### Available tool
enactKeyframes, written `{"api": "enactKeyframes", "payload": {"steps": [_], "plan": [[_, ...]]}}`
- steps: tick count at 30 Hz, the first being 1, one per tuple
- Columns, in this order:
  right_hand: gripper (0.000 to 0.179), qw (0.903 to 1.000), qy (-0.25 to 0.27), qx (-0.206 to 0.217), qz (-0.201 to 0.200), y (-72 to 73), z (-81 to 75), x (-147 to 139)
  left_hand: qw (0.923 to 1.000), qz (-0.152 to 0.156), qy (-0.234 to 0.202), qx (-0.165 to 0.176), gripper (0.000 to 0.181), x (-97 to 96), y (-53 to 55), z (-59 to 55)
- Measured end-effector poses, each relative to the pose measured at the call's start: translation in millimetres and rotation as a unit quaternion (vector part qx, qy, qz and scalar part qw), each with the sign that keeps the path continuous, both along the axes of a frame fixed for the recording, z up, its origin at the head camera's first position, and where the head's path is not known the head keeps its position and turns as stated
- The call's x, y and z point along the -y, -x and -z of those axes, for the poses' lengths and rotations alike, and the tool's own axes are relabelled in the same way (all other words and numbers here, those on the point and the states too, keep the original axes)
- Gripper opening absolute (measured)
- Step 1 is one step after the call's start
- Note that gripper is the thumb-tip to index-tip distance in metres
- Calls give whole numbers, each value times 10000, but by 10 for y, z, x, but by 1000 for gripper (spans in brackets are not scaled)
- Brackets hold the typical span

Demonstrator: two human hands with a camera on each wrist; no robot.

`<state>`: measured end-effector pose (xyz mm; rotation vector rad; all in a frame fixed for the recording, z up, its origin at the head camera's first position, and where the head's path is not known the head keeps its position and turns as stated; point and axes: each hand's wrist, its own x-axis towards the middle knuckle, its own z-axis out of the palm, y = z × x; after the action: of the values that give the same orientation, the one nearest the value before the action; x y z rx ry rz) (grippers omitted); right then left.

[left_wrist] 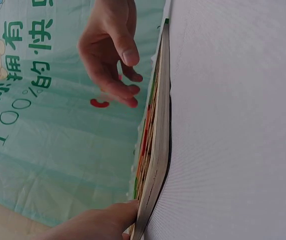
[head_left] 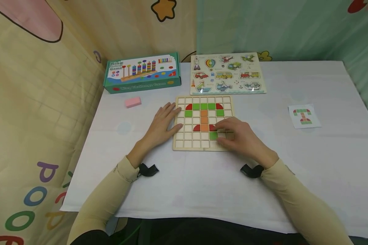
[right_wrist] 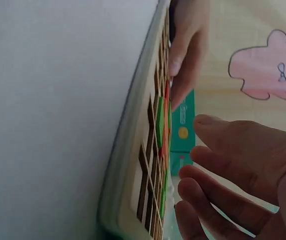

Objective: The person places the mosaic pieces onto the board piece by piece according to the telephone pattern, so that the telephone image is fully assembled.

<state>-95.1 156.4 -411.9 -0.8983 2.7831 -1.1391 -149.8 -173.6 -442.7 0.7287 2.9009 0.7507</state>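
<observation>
A wooden grid board (head_left: 180,144) lies flat on the white table. Set in its cells are green square tiles (head_left: 213,135), orange square tiles (head_left: 204,120) and red rounded tiles (head_left: 197,128), forming a mushroom-like or T-shaped figure. My left hand (head_left: 161,127) rests at the board's left edge, fingers extended and thumb touching the frame. Over the lower right cells hovers my right hand (head_left: 240,136), its fingers loosely bent near a red tile and a green one. In the right wrist view that hand (right_wrist: 238,170) is apart from the board, with nothing visible between thumb and fingers.
A small picture card (head_left: 305,116) showing a similar figure lies to the right. Behind the board are a green ring game box (head_left: 142,73) and a vehicle puzzle board (head_left: 228,73). A pink block (head_left: 133,102) sits to the left. Printed curtains enclose the table.
</observation>
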Motion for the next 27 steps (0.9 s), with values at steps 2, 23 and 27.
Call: {"api": "enactKeyframes", "payload": {"steps": [2,23,27], "plan": [[35,9998,-65,-47,188,-21,-4,-123,10000,10,11,6,68,-6,0,-6],[31,9953,-570,159,765,-171,79,-699,10000,-13,76,52,70,-19,20,3],[29,9963,-457,263,685,-161,83,-697,10000,-28,58,61,69,-11,11,-10]]}}
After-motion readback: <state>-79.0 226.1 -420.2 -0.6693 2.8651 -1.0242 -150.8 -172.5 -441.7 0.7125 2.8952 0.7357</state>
